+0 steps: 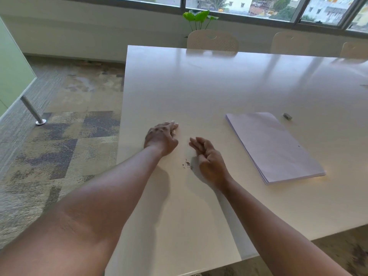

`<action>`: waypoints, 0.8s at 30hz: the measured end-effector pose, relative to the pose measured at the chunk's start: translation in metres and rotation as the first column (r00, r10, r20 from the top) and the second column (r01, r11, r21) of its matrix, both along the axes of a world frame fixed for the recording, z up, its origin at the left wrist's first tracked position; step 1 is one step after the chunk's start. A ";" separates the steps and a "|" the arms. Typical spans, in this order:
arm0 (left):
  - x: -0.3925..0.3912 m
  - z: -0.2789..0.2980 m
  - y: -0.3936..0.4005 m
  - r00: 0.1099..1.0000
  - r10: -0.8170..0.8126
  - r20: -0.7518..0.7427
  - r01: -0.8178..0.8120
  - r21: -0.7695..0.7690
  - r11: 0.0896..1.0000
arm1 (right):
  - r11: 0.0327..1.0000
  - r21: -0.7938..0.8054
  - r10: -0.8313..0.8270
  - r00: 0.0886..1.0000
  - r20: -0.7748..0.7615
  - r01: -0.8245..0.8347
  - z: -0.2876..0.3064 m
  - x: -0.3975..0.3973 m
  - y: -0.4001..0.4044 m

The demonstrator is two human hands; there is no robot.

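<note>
My left hand [161, 136] lies palm down on the white table [199, 86], its fingers stretched forward and holding nothing. My right hand [207, 154] rests on its edge just to the right, fingers loosely curled, with nothing in it. Between the two wrists a small scatter of dark crumbs [187, 164] lies on the tabletop. A stack of white paper [272, 144] lies flat to the right of my right hand. A small grey eraser [287, 116] sits beyond the stack's far right corner.
The table's left edge runs close to my left arm, with patterned carpet [59, 136] and a metal leg [32, 111] below. Three beige chairs [212, 39] stand along the far side, with a green plant [199, 18] and windows behind them.
</note>
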State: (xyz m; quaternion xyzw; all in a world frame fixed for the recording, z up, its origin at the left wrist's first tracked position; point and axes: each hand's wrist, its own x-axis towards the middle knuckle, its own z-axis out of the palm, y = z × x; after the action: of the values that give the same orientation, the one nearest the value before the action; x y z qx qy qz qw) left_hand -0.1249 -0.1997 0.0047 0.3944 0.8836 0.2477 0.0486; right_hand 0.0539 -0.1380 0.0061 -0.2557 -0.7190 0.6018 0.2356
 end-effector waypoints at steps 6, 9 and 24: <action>-0.005 -0.001 -0.003 0.999 -0.048 -0.013 0.047 -0.038 0.998 | 0.962 -0.207 0.162 0.982 -0.096 -0.179 -0.001 -0.004 -0.028; -0.005 -0.003 -0.003 0.999 -0.048 -0.014 0.048 -0.021 0.999 | 0.943 -0.315 0.055 0.982 -0.181 -0.111 0.003 -0.005 -0.026; -0.004 -0.006 -0.005 0.999 -0.039 -0.018 0.039 0.007 0.999 | 0.936 -0.352 -0.089 0.969 -0.229 0.003 0.011 -0.005 -0.022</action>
State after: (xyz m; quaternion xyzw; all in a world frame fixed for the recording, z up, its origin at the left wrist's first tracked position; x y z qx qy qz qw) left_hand -0.1290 -0.2043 -0.0012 0.4140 0.8752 0.2463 0.0440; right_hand 0.0491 -0.1598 0.0173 -0.2352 -0.5607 0.7404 0.2864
